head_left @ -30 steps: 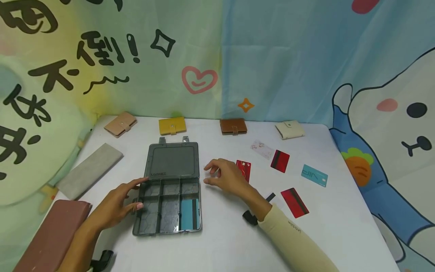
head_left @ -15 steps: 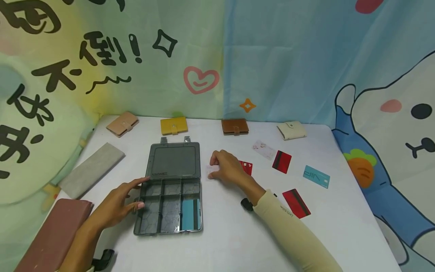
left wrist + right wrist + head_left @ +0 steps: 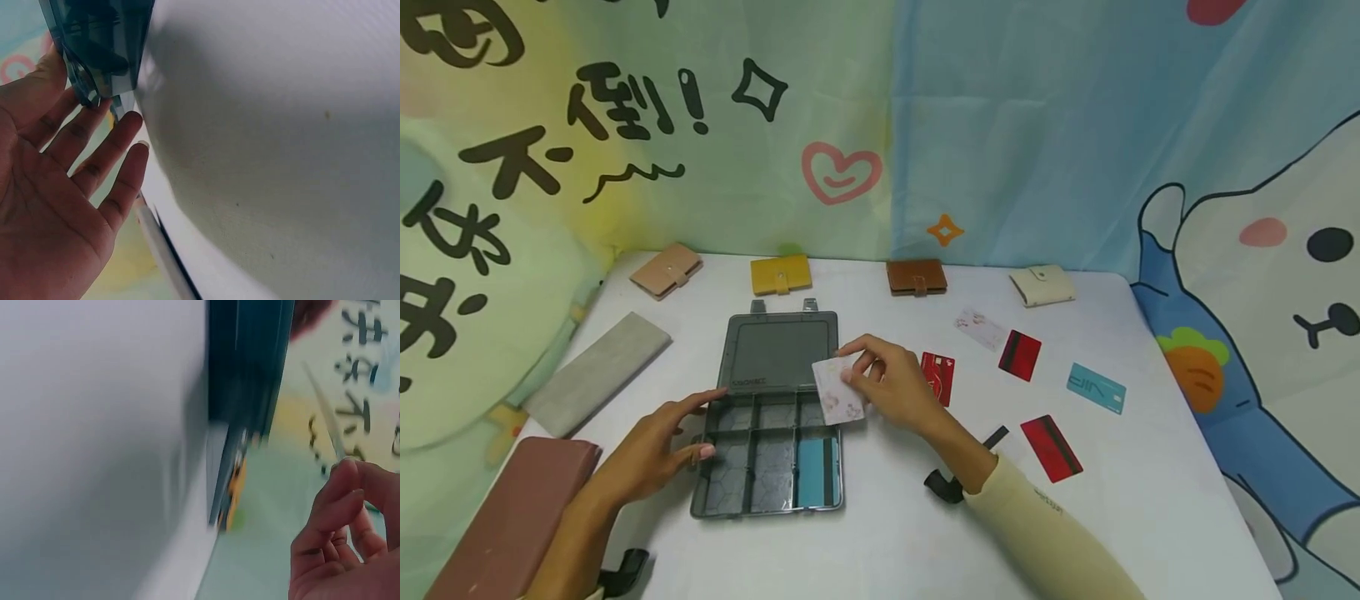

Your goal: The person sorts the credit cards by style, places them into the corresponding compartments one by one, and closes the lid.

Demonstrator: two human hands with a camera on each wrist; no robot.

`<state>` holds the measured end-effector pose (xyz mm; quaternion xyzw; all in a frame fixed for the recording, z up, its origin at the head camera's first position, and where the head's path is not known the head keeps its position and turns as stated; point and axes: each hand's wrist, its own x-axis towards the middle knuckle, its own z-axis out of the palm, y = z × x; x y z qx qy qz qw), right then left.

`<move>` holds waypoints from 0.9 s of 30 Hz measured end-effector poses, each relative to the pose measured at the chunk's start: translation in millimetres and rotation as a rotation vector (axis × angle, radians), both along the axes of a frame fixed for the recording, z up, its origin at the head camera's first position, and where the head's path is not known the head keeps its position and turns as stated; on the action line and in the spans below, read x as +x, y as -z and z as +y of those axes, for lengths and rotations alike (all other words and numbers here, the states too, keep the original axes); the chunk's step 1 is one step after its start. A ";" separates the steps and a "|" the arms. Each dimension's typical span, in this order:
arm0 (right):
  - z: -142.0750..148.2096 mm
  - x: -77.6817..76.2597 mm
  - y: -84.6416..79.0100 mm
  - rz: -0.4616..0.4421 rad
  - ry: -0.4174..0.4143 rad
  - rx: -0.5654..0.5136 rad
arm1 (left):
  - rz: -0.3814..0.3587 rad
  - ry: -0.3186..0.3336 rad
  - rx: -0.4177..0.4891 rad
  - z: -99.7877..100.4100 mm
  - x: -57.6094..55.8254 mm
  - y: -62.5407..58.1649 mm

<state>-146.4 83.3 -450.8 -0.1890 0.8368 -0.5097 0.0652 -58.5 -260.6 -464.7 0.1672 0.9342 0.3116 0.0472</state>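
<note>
A grey plastic divided box (image 3: 775,475) lies with its lid open on the white table, a blue card (image 3: 811,472) in its lower right compartment. My left hand (image 3: 651,450) rests at the box's left side, index fingertip by the hinge and thumb on the edge. The left wrist view shows its fingers (image 3: 115,150) loosely extended beside the box wall. My right hand (image 3: 891,383) pinches a whitish card (image 3: 837,392) with a faint pattern between thumb and fingers, above the box's right edge. Seen edge-on, the card also appears in the right wrist view.
Several cards lie to the right, among them red cards (image 3: 1051,448), a blue card (image 3: 1096,388) and a pale card (image 3: 980,329). Small wallets (image 3: 781,275) line the back. A grey wallet (image 3: 598,375) and a brown wallet (image 3: 516,517) lie at left.
My right hand has picked up the whitish card from the table right of the box and moved it left, over the box's right edge. The left hand stays in place.
</note>
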 end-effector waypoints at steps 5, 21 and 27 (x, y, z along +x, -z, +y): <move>-24.5 28.2 3.7 -0.092 -0.083 -0.057 | -0.016 -0.006 0.004 0.8 0.5 -1.3; -62.1 57.7 14.1 0.199 -0.186 0.320 | -0.038 -0.022 0.001 0.2 0.3 -2.0; -44.7 46.2 12.7 0.192 -0.221 0.256 | -0.037 -0.016 0.002 1.1 0.1 -0.9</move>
